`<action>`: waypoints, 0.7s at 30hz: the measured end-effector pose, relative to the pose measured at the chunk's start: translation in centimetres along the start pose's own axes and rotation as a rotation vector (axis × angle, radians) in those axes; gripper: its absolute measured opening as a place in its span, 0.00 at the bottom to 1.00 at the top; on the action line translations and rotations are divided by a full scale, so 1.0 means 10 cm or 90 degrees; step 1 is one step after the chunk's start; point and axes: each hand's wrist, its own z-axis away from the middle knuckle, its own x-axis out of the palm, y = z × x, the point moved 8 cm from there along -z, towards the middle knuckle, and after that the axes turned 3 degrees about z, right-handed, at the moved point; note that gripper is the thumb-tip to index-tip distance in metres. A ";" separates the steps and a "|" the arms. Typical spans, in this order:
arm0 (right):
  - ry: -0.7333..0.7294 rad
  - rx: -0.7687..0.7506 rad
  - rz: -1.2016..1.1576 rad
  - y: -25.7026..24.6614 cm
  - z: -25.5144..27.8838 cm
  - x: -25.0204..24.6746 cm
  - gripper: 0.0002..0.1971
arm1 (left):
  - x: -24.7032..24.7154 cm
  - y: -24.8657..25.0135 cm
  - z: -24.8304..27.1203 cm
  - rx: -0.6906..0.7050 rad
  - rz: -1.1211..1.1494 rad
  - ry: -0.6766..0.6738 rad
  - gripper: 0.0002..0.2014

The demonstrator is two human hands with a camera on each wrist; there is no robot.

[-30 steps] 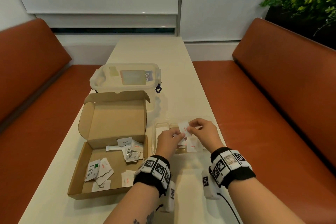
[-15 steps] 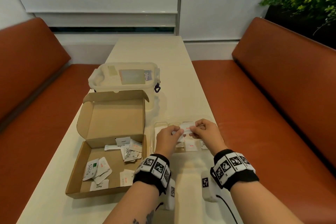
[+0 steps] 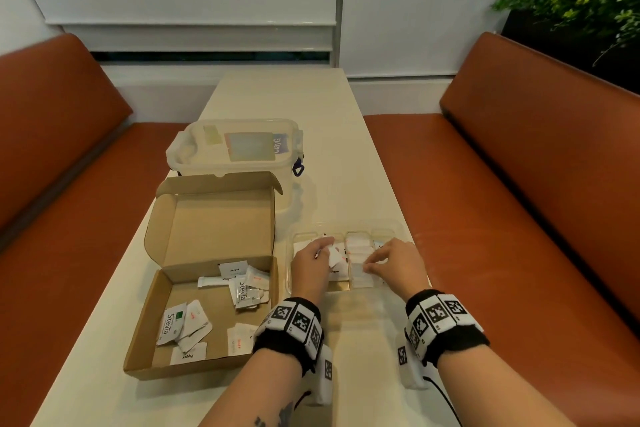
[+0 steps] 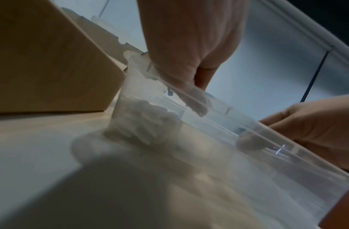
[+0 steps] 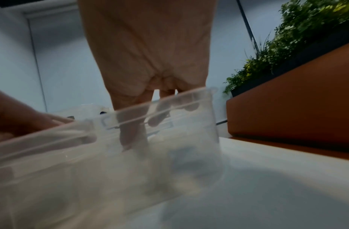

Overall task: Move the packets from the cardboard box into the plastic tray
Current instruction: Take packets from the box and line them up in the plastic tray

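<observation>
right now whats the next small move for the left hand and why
Probably let go of the packet the left hand pinches over the plastic tray, then reach back to the cardboard box, where many packets remain.

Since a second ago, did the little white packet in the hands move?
Yes. The small white paper packet went down into the clear plastic tray, left hand holding it.

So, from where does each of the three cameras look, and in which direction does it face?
Head: high, looking forward and down along the table; both forearms, left hand and right hand show.
Left wrist: low at table height, looking along the left hand into the plastic tray; cardboard box on its left.
Right wrist: low, looking along the right hand into the tray; plant behind.
Shared: the tray and both hands appear in all views.
</observation>
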 end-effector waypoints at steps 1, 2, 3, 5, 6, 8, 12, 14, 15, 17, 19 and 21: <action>-0.004 -0.002 0.027 -0.01 -0.01 0.04 0.03 | 0.00 0.00 0.00 0.003 -0.002 0.000 0.15; -0.007 0.001 0.044 -0.01 -0.02 0.07 0.03 | 0.00 0.00 0.00 0.007 -0.007 0.000 0.15; -0.007 0.007 0.056 -0.01 -0.03 0.09 0.03 | 0.00 0.00 0.00 0.010 -0.014 -0.001 0.15; -0.006 0.007 0.080 -0.02 -0.04 0.12 0.02 | 0.00 0.00 0.00 0.017 -0.031 -0.003 0.16; -0.007 0.003 0.086 -0.02 -0.04 0.14 0.02 | 0.00 0.01 0.00 0.022 -0.041 -0.003 0.16; -0.010 -0.001 0.076 -0.03 -0.04 0.16 0.01 | -0.01 0.02 0.01 0.030 -0.059 -0.006 0.16; -0.016 -0.018 0.049 -0.03 -0.04 0.16 0.05 | -0.01 0.03 0.02 0.032 -0.064 -0.011 0.16; -0.030 -0.018 0.052 -0.03 -0.04 0.20 0.06 | -0.01 0.04 0.02 0.029 -0.061 -0.013 0.16; -0.034 -0.016 0.056 -0.02 -0.05 0.22 0.07 | 0.00 0.05 0.02 0.027 -0.058 -0.015 0.17; -0.037 -0.013 0.066 0.00 -0.07 0.24 0.09 | 0.01 0.05 0.03 0.023 -0.054 -0.023 0.18; -0.038 -0.014 0.079 0.01 -0.08 0.26 0.11 | 0.01 0.06 0.04 0.023 -0.056 -0.026 0.19; -0.034 -0.014 0.085 0.02 -0.09 0.27 0.13 | 0.01 0.06 0.04 0.022 -0.056 -0.024 0.20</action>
